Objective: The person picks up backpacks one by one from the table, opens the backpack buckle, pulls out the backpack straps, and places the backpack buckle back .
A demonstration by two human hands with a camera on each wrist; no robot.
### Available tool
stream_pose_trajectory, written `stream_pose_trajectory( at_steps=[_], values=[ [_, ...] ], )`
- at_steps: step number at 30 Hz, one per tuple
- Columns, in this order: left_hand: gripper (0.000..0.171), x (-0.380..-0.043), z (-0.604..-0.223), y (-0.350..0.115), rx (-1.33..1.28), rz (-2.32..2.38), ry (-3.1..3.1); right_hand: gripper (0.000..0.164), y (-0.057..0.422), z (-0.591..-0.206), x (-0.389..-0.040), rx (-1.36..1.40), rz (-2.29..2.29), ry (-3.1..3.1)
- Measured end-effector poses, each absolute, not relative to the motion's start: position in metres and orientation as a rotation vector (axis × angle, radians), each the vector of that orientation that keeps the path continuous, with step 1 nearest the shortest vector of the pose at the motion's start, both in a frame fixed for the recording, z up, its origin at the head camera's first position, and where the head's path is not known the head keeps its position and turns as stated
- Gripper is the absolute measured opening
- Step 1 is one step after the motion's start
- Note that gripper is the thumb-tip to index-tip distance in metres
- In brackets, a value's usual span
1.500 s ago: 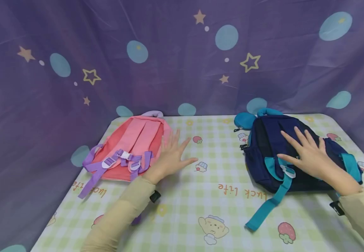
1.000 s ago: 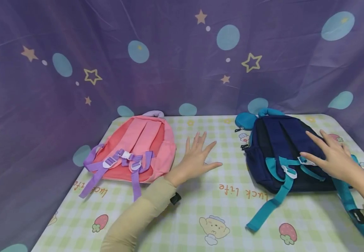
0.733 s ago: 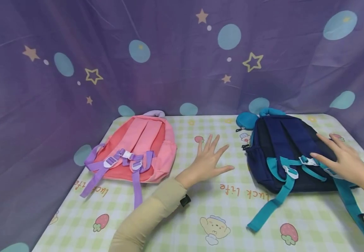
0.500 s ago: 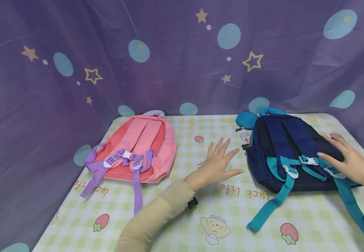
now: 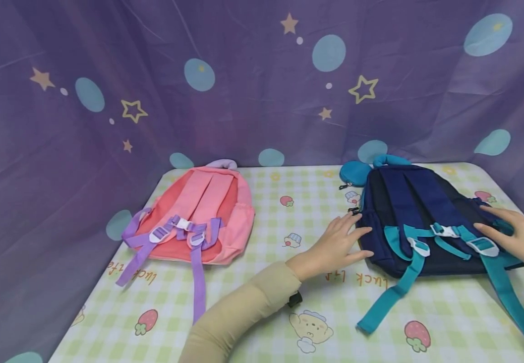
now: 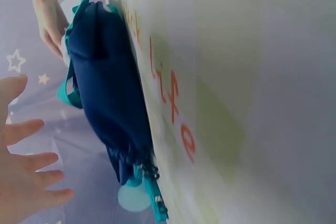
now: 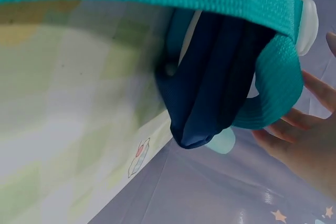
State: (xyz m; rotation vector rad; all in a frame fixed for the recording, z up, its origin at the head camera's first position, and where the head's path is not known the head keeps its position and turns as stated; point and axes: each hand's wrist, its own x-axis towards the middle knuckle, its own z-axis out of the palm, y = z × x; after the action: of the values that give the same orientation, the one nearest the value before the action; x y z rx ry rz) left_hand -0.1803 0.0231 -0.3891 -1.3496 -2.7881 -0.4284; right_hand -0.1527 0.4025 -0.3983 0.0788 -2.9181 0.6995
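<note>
A navy backpack (image 5: 418, 201) with teal straps lies straps-up at the right of the table. My left hand (image 5: 334, 248) is at its left side, fingers spread and fingertips right at the side pocket in the head view. In the left wrist view that hand (image 6: 31, 166) shows loosely spread fingers with nothing in them. My right hand (image 5: 522, 236) is over the backpack's right side, thumb and fingers apart near the white strap buckle (image 5: 483, 246). The right wrist view shows the fingers of that hand (image 7: 304, 135) beside a teal strap loop (image 7: 275, 87).
A pink backpack (image 5: 207, 201) with purple straps lies at the left of the table. A round teal pouch (image 5: 355, 173) sits by the navy backpack's top corner. The table has a green checked cloth (image 5: 262, 312); a purple curtain (image 5: 252, 101) stands behind and at the sides.
My left hand has moved right, from beside the pink backpack to the navy backpack's left side. My right hand has moved right and lower, from over the navy backpack's middle to its right side.
</note>
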Motion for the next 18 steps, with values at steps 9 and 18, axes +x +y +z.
stream_pose_trajectory(
  at_steps=[9,18],
  values=[
    [0.049,-0.175,-0.395,0.04,-1.504,-0.356,-2.74,0.059,0.415,-0.405,-0.156,0.097,0.642,-2.909],
    [0.049,-0.173,-0.399,0.052,-1.598,-0.299,-2.716,0.056,0.418,-0.407,-0.155,0.069,0.562,-2.94]
  ],
)
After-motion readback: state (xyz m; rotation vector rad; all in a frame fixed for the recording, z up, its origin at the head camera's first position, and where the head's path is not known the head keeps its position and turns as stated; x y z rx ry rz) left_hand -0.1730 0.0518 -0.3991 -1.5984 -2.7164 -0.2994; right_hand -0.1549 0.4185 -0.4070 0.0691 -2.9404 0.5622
